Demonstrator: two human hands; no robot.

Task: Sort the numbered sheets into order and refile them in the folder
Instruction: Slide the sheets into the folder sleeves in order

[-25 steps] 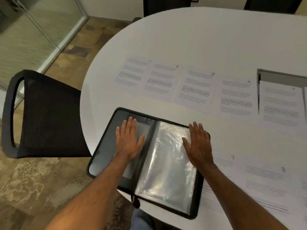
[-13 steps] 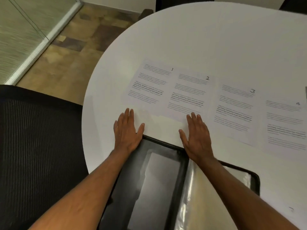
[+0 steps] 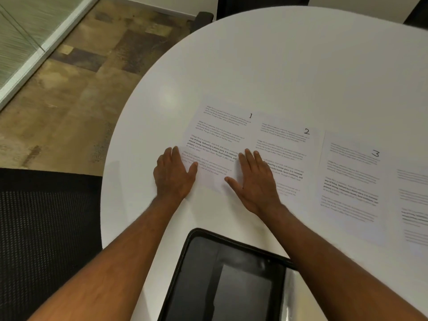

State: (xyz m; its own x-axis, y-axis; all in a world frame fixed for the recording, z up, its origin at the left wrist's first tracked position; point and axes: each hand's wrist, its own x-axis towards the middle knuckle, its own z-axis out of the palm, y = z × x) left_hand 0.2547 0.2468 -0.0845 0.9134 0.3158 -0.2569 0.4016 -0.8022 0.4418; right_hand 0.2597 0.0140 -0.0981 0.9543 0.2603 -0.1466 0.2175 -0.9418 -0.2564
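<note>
Printed sheets lie in a row on the white table [image 3: 278,66]: sheet 1 [image 3: 222,133], sheet 2 [image 3: 287,149] and sheet 3 [image 3: 349,181], each with a handwritten number at its top right corner. My left hand [image 3: 174,174] lies flat with straight fingers over sheet 1's lower left corner. My right hand [image 3: 257,181] lies flat where sheets 1 and 2 meet, fingers straight. The open black folder [image 3: 208,274] with a clear plastic sleeve [image 3: 289,297] sits at the near table edge, partly under my right forearm.
Part of another printed sheet [image 3: 414,205] shows at the right edge. A black mesh chair [image 3: 46,239] stands left of the table. Patterned floor and a glass wall [image 3: 20,38] are at the far left.
Both hands left the folder and moved forward onto the sheets, now resting on sheet 1 and the edge of sheet 2. The view shifted forward, so the folder sits lower in frame.
</note>
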